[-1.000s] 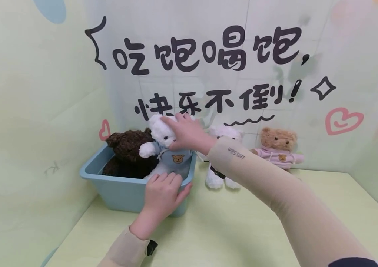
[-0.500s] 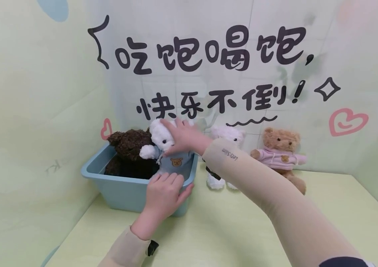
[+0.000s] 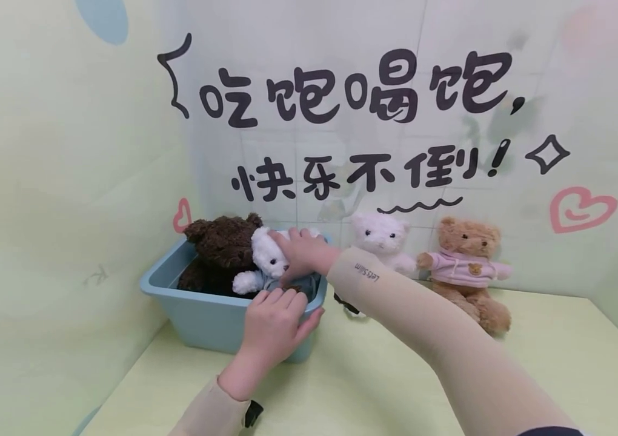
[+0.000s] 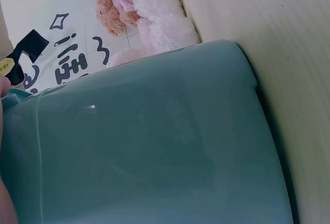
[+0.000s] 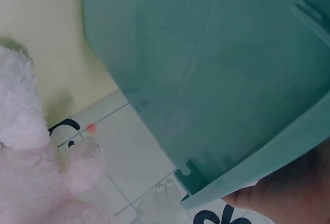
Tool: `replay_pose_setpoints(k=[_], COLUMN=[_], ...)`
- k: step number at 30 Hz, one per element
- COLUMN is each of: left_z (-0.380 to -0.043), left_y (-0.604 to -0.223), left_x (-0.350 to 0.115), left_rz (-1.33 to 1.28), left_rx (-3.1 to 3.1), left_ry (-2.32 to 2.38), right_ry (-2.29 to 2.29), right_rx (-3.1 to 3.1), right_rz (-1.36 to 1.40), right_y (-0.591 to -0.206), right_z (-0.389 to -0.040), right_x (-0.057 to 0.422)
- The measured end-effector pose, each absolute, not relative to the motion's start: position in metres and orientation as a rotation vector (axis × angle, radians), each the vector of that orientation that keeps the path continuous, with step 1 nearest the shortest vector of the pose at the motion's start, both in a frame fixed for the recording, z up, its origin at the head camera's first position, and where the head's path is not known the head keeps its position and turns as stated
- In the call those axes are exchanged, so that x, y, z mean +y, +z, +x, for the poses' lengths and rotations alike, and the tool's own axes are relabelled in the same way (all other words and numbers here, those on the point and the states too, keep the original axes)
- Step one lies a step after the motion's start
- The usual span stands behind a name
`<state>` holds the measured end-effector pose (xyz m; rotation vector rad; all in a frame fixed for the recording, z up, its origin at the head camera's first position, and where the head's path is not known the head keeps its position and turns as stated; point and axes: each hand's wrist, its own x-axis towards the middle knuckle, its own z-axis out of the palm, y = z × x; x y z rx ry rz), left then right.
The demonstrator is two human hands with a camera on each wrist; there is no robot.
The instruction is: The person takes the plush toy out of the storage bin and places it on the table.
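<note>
A blue plastic bin (image 3: 205,321) stands on the table, with a dark brown teddy bear (image 3: 222,242) in its left part. Beside that bear, a white teddy bear in a blue hoodie (image 3: 268,251) sits low in the right part. My right hand (image 3: 309,254) grips the white bear's head from above, thumb on the face side. My left hand (image 3: 276,324) holds the bin's front rim near the right corner, fingers curled over it. Both wrist views mostly show the bin's outer wall; the right hand (image 5: 289,193) appears above its rim.
Right of the bin, a pale pink-white teddy bear (image 3: 381,236) sits against the wall, partly behind my right sleeve. Farther right sits a light brown teddy bear in a pink hoodie (image 3: 464,266). The table (image 3: 549,351) meets walls at left, back and right.
The white bear in the blue hoodie has sunk deeper into the bin under my right hand, its hoodie now mostly below the rim. The left hand keeps its hold on the rim.
</note>
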<state>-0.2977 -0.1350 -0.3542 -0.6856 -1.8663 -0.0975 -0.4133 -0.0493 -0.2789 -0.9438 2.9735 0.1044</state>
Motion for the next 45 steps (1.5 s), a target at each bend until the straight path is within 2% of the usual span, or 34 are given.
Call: replay_pose_setpoints(k=[8,16,27,38,45], left_z=[-0.298,-0.298,-0.3,-0.301,-0.3], left_y=[-0.352,-0.354,-0.353,-0.355,-0.354], left_x=[-0.132,-0.133,-0.131,-0.132,-0.13], left_rz=[-0.673,-0.67,-0.672,-0.676,-0.68], left_rx=[-1.873,-1.882,-1.85,-1.848,-1.847], left_ry=[-0.082,-0.09,-0.12,-0.123,-0.133], right_ry=[0.018,-0.154,-0.258,-0.332,-0.475], right_rx=[2.92,2.847,3.004,3.188,3.221], right_rz=[-1.017,-0.993,-0.807,-0.604,-0.452], right_y=[-0.272,-0.243,-0.208,-0.212,-0.229], right_z=[-0.421,-0.433,-0.445,-0.449,-0.45], right_x=[-0.038,-0.007,0.091,0.197,0.251])
